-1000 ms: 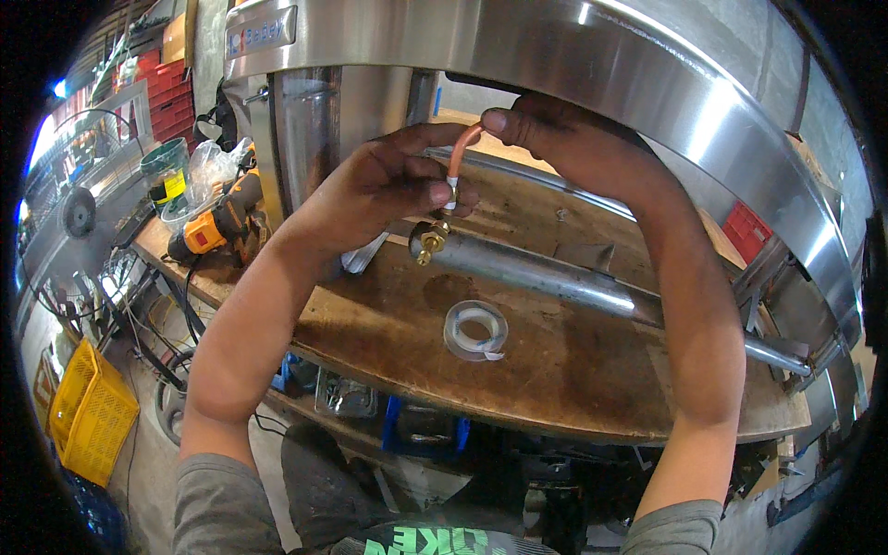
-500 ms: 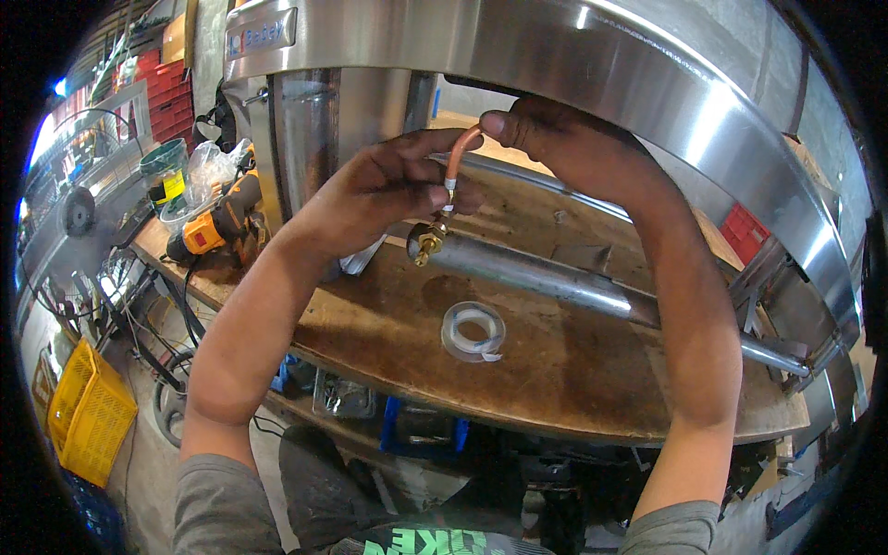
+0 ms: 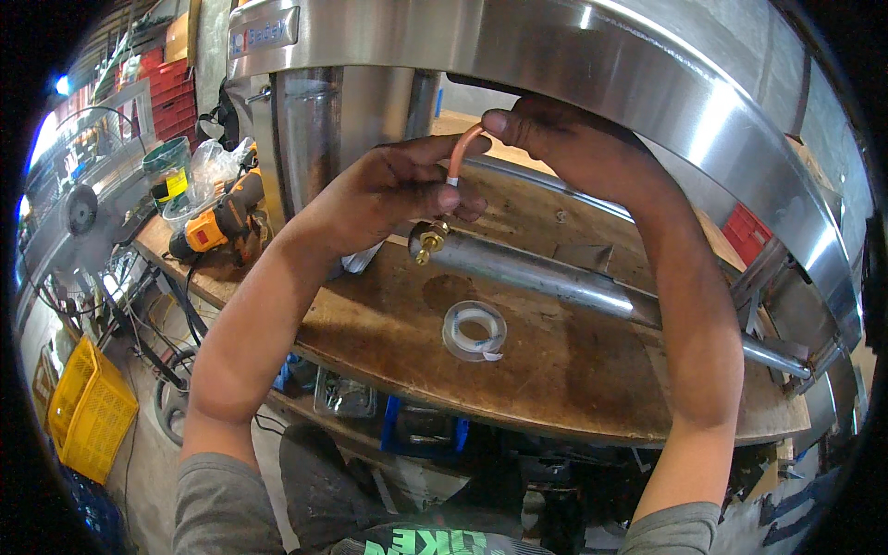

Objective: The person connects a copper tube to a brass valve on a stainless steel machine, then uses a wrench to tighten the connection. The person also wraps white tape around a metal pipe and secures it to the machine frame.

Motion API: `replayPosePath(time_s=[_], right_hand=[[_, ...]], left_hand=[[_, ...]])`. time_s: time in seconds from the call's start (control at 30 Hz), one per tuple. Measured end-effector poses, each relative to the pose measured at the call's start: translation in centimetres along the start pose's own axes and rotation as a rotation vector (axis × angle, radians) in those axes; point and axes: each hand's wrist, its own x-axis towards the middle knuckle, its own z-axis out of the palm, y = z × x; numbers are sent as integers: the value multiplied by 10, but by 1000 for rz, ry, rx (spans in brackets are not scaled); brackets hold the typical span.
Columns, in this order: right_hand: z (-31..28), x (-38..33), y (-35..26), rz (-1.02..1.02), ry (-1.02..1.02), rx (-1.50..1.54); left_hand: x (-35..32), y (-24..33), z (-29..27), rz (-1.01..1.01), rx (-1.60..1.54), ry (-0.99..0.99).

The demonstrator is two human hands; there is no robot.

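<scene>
A bent copper tube (image 3: 465, 150) hangs under the rim of a large stainless-steel appliance (image 3: 518, 46). My left hand (image 3: 393, 185) is closed round the tube's lower end, thumb and fingers near a whitish band there. Up at the bend, my right hand (image 3: 546, 139) pinches the tube's upper end between thumb and fingers; some of those fingers are hidden under the steel rim. Below my left fingers a brass fitting (image 3: 430, 242) sits at the end of a horizontal steel pipe (image 3: 546, 273). On the bench in front lies a roll of white thread tape (image 3: 474, 331).
The appliance stands on a brown wooden bench (image 3: 398, 347). At the left are an orange-black cordless drill (image 3: 217, 222), a green tub (image 3: 166, 159) and a fan (image 3: 81, 208). A yellow crate (image 3: 88, 398) is on the floor. Below the bench edge shows a blue bin (image 3: 424, 427).
My left thumb and fingers have shifted slightly on the lower end of the tube, and now cover the small brass part that showed there. My right hand has barely moved.
</scene>
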Motion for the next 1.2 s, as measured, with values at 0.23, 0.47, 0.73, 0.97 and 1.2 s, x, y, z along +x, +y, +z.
replayPosePath(time_s=[0.23,0.47,0.73,0.97,1.2], right_hand=[[-3,-2,-6,1,-48,20],[-1,0,-2,19,-26,-76],[1,0,1,51,11,-70],[-3,-1,-6,31,-41,-91],[0,-1,-3,58,-32,-79]], left_hand=[[3,-6,5,95,152,214],[0,-4,-8,19,208,157],[0,-2,-1,10,-69,97],[-2,1,0,-27,224,174],[0,0,-11,-80,-157,47]])
